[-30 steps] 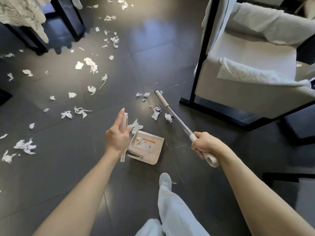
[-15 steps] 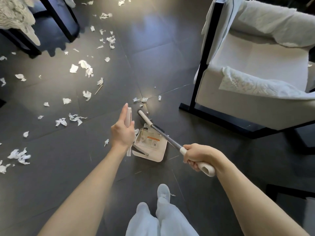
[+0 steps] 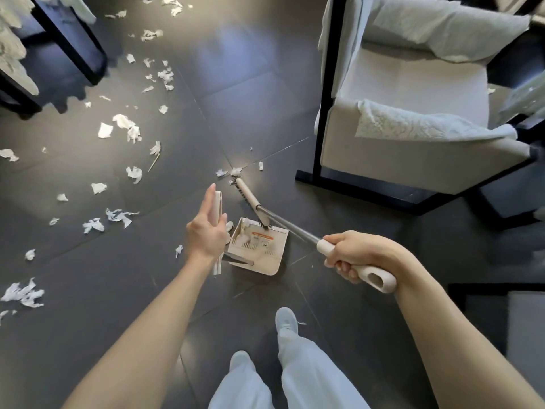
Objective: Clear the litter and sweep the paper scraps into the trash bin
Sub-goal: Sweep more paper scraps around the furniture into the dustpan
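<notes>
The left hand [image 3: 206, 231] is wrapped loosely around the upright cream plastic handle [image 3: 217, 208] of the dustpan, thumb and fingers stretched along it rather than clenched. To its left, torn white paper scraps [image 3: 118, 215] lie scattered over the dark grey tiled floor [image 3: 250, 84]: crumpled, ragged-edged bits of differing sizes, thickest toward the upper left near the black-framed furniture [image 3: 73, 48], with a larger shredded clump [image 3: 22, 293] at the left edge. Just right of the hand, the cream-coloured plastic dustpan [image 3: 265, 261] rests on the floor, its mouth turned away from the person; an orange-and-white label shows on the inside, and a few white scraps lie in its left corner. The narrow cream broom head [image 3: 249, 199] with dark bristles lies across the dustpan's far edge, its tip touching a small cluster of scraps [image 3: 234, 171] at a tile joint. A silver metal shaft runs from it down to the right hand [image 3: 359, 256], which is clenched around the cream grip with its oval hanging hole. Farther right stands a white upholstered armchair [image 3: 413, 128] on a black frame. White trouser legs and light shoes show below.
</notes>
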`<act>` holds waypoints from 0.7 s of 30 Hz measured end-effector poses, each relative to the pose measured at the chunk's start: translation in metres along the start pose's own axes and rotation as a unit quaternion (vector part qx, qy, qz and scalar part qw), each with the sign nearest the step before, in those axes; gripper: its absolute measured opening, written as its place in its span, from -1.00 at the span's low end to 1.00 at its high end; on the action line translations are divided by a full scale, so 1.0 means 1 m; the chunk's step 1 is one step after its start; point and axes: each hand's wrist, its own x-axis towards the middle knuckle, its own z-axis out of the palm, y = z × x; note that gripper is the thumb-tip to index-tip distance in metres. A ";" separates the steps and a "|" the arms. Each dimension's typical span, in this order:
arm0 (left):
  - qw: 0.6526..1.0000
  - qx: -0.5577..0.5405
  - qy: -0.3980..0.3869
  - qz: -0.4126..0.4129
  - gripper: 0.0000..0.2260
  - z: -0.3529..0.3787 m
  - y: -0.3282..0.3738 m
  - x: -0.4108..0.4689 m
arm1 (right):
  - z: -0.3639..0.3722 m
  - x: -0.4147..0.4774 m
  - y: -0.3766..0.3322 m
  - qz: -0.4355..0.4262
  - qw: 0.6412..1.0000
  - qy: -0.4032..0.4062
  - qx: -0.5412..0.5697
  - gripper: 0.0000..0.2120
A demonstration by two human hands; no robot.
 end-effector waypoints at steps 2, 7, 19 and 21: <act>1.000 -0.007 -0.015 0.016 -0.43 -0.005 -0.005 -0.009 | 0.010 -0.005 0.012 -0.003 0.999 0.017 0.045 -0.64; 0.993 -0.013 -0.077 0.085 -0.42 -0.024 -0.022 -0.045 | 0.053 -0.027 0.059 -0.015 0.989 0.066 0.128 -0.58; 0.969 -0.040 -0.215 0.116 -0.42 -0.057 -0.076 -0.137 | 0.149 -0.060 0.181 0.038 0.962 0.160 0.219 -0.53; 0.970 -0.032 -0.214 0.114 -0.41 -0.058 -0.080 -0.145 | 0.164 -0.053 0.198 0.050 0.960 0.139 0.240 -0.58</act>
